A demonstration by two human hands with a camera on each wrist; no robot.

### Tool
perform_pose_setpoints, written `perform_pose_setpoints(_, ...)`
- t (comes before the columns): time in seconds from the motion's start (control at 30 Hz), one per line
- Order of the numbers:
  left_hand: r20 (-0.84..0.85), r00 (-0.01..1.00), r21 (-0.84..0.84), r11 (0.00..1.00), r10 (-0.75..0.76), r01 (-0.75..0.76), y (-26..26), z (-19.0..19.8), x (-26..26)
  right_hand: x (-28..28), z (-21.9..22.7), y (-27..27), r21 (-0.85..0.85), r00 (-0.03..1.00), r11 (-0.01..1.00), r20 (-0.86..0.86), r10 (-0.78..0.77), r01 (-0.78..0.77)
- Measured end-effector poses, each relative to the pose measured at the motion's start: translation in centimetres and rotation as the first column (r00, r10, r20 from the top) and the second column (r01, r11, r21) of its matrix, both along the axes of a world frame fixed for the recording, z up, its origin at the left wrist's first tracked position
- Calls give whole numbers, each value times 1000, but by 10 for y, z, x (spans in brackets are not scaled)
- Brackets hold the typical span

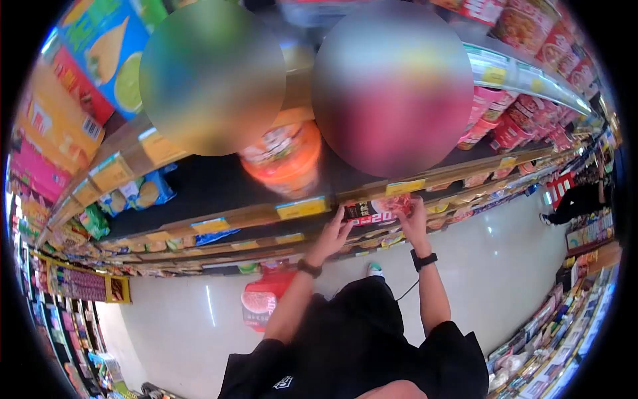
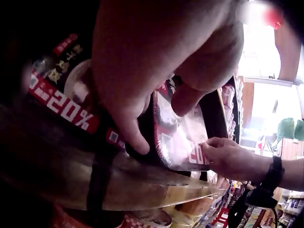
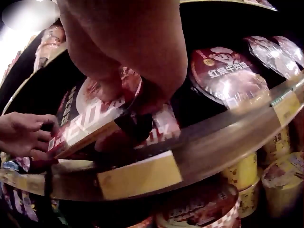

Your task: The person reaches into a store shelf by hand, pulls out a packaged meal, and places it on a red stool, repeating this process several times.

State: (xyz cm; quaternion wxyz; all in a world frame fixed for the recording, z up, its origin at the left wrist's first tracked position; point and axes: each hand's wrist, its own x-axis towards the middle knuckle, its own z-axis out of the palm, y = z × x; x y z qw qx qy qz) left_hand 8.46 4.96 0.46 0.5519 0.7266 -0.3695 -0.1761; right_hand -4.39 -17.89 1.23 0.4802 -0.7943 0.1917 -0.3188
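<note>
A black-and-red packaged meal box [image 1: 372, 214] with a food picture and large white print is between both hands at a low shelf. My right hand [image 1: 413, 223] grips its right end, thumb and fingers bent round the edge. At the other end, my left hand [image 1: 330, 241] holds the left edge; in the left wrist view its fingertips [image 2: 137, 142] lie along that side. The box [image 3: 90, 118] is tilted over the shelf lip in the right wrist view. A similar box [image 2: 71, 109] marked 20% sits just left of it on the shelf.
An orange instant noodle tub [image 1: 286, 163] stands on the shelf above. Lidded bowls [image 3: 228, 76] sit right of the box, behind a yellow price tag [image 3: 140, 175]. A red package [image 1: 259, 302] is low beside my left arm. Another person [image 1: 578, 203] is farther along the aisle.
</note>
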Motion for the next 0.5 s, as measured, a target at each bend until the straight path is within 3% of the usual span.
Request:
perform_pose_setpoints(0.03,-9,1000,134,991,-24,25,-5,1,4,7,-4,-7,109,993,993,112,37,-50)
perform_pose_setpoints(0.13,245,969,230,972,-2,-56,-15,13,4,11,2,-22,171,997,982,42,68,-74)
perform_pose_setpoints(0.17,-13,1000,245,969,22,-18,-15,27,3,10,10,-23,33,998,998,-20,56,-55)
perform_pose_setpoints(0.2,135,990,130,990,39,-57,-17,39,0,14,4,-29,77,998,995,18,56,-58)
perform_pose_setpoints(0.27,164,986,213,975,25,-60,-22,27,10,23,-21,-34,174,994,982,96,60,-76)
perform_pose_setpoints(0.33,193,981,168,985,0,-33,-29,42,14,23,1,-30,41,999,999,-47,15,-13)
perform_pose_setpoints(0.37,241,969,114,991,44,-74,-34,40,16,27,-13,-33,52,1000,999,-23,-13,14)
perform_pose_setpoints(0.47,244,970,267,960,19,-86,-36,1,28,30,-33,-42,-5,995,1000,-102,6,-6)
perform_pose_setpoints(0.5,241,970,279,957,14,-83,-40,-2,30,29,-22,-39,-139,989,990,-142,-44,24)
